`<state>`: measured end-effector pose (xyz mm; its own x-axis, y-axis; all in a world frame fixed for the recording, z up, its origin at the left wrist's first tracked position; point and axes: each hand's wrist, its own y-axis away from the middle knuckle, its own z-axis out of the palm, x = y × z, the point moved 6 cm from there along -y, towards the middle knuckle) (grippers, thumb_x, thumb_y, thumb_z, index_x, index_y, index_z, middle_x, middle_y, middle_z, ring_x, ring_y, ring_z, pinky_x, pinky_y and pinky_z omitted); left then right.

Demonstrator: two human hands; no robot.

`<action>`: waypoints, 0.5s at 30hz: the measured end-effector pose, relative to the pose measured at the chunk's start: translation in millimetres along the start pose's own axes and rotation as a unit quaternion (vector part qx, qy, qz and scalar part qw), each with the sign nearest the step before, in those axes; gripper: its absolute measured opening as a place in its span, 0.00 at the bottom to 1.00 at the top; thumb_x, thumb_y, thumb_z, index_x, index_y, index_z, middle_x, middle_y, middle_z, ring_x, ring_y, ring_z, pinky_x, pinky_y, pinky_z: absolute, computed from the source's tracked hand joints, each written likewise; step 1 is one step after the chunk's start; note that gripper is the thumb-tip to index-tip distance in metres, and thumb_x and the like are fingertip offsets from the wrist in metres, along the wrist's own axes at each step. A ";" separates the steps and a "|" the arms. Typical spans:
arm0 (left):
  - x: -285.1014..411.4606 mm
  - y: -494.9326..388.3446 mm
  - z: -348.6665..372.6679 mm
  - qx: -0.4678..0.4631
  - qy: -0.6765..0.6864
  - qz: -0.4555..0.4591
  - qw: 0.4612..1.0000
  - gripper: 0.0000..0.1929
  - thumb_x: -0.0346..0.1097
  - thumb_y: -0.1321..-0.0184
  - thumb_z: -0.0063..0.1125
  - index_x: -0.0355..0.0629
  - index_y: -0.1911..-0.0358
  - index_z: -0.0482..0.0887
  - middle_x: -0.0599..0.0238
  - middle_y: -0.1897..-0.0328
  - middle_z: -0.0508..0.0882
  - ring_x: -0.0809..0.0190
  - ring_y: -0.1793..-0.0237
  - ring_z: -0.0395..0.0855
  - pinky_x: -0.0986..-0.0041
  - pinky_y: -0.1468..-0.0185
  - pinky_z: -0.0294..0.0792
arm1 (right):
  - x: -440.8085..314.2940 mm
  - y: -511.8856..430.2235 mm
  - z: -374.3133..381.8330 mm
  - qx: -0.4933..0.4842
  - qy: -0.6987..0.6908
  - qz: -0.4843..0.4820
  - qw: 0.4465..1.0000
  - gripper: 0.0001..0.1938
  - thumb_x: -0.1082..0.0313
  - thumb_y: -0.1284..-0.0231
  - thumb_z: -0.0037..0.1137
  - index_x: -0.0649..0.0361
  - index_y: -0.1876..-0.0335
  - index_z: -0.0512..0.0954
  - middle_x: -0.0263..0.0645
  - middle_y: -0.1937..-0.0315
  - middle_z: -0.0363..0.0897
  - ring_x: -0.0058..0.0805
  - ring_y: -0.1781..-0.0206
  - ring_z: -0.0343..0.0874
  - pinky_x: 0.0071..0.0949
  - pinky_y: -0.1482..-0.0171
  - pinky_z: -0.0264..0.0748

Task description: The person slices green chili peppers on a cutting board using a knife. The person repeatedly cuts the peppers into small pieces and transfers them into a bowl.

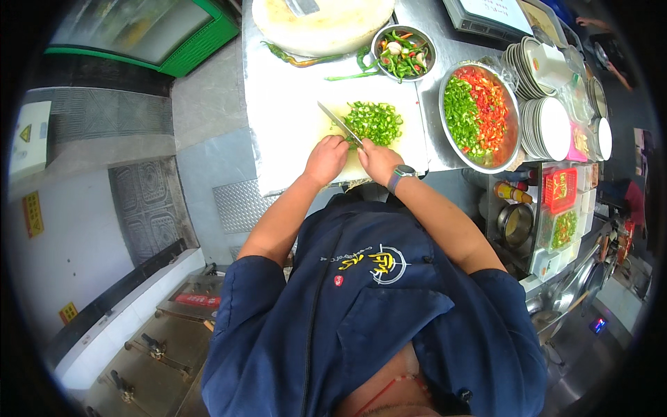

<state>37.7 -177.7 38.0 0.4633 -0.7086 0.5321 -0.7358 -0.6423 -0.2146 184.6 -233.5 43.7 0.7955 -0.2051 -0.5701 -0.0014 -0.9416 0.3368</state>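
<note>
My right hand (383, 161) grips the handle of a kitchen knife (336, 119), whose blade slants up and left across the white cutting board (292, 125). Close beside the blade, on its near side, my left hand (328, 156) rests on the board with fingers bent. What lies under those fingertips is hidden. A heap of chopped green chili peppers (375, 124) spreads on the board just beyond the blade, with a few green bits near my fingers. Whole chilies and garlic cloves fill a small metal bowl (404, 53) past the heap.
Right of the board stands a large metal bowl (517, 133) of chopped green and red peppers. Stacked plates (552, 127) and a scale (487, 18) are farther right. A round chopping block (323, 26) bears a metal blade (302, 6). Long green peppers (351, 76) lie before it.
</note>
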 end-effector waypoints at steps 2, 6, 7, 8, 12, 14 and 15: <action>3.9 3.2 -6.6 0.043 0.018 -0.007 0.999 0.06 0.27 0.41 0.63 0.39 0.60 0.84 0.56 0.55 0.85 0.46 0.48 0.82 0.58 0.42 0.76 | 5.5 3.3 -1.2 -0.007 -0.006 0.012 1.000 0.14 0.53 0.21 0.46 0.57 0.49 0.73 0.55 0.66 0.86 0.59 0.61 0.85 0.57 0.57 0.79; 4.6 0.3 -2.5 0.011 -0.002 0.020 1.000 0.06 0.28 0.43 0.63 0.40 0.61 0.83 0.56 0.55 0.85 0.46 0.49 0.82 0.58 0.43 0.76 | 20.0 21.5 -22.6 0.014 0.010 0.070 0.997 0.14 0.53 0.22 0.48 0.56 0.49 0.74 0.55 0.68 0.85 0.60 0.62 0.85 0.57 0.57 0.79; 2.2 -1.5 -0.2 -0.002 -0.004 0.017 1.000 0.07 0.28 0.43 0.63 0.40 0.62 0.83 0.55 0.55 0.85 0.47 0.49 0.82 0.58 0.43 0.76 | 15.0 24.7 -26.4 0.014 0.014 0.042 0.999 0.14 0.53 0.22 0.48 0.56 0.49 0.74 0.55 0.68 0.85 0.60 0.63 0.85 0.57 0.58 0.79; 0.0 -3.8 2.9 -0.019 -0.006 0.014 1.000 0.07 0.27 0.44 0.63 0.40 0.62 0.83 0.55 0.55 0.85 0.47 0.49 0.82 0.58 0.43 0.76 | 14.2 28.8 -30.9 0.005 0.023 0.038 0.999 0.14 0.53 0.22 0.48 0.56 0.49 0.74 0.55 0.69 0.85 0.61 0.63 0.85 0.57 0.58 0.79; -4.1 -7.4 7.9 -0.058 -0.012 -0.003 0.998 0.07 0.27 0.46 0.61 0.41 0.63 0.83 0.56 0.58 0.84 0.48 0.51 0.82 0.59 0.44 0.76 | 2.5 42.5 -27.5 -0.043 0.052 0.021 0.998 0.14 0.55 0.22 0.47 0.58 0.48 0.75 0.55 0.67 0.86 0.59 0.63 0.86 0.57 0.56 0.80; -1.9 -7.7 6.2 -0.052 -0.020 -0.004 0.998 0.07 0.27 0.46 0.59 0.41 0.63 0.85 0.57 0.59 0.85 0.49 0.52 0.82 0.60 0.44 0.77 | -2.9 39.5 -18.7 -0.049 0.053 0.034 0.997 0.14 0.56 0.22 0.47 0.58 0.47 0.75 0.54 0.66 0.86 0.58 0.62 0.86 0.56 0.56 0.80; -1.6 -8.1 6.3 -0.060 -0.021 -0.008 0.998 0.07 0.27 0.46 0.59 0.41 0.63 0.85 0.57 0.59 0.85 0.49 0.52 0.82 0.60 0.44 0.77 | -6.2 34.7 -14.5 -0.050 0.046 0.028 0.997 0.14 0.56 0.23 0.47 0.58 0.47 0.75 0.54 0.66 0.87 0.58 0.61 0.86 0.56 0.56 0.80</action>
<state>46.0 -173.2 33.7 0.4935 -0.7115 0.5001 -0.7808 -0.6158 -0.1056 188.4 -261.1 69.8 0.8481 -0.2263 -0.4790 0.0095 -0.8976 0.4407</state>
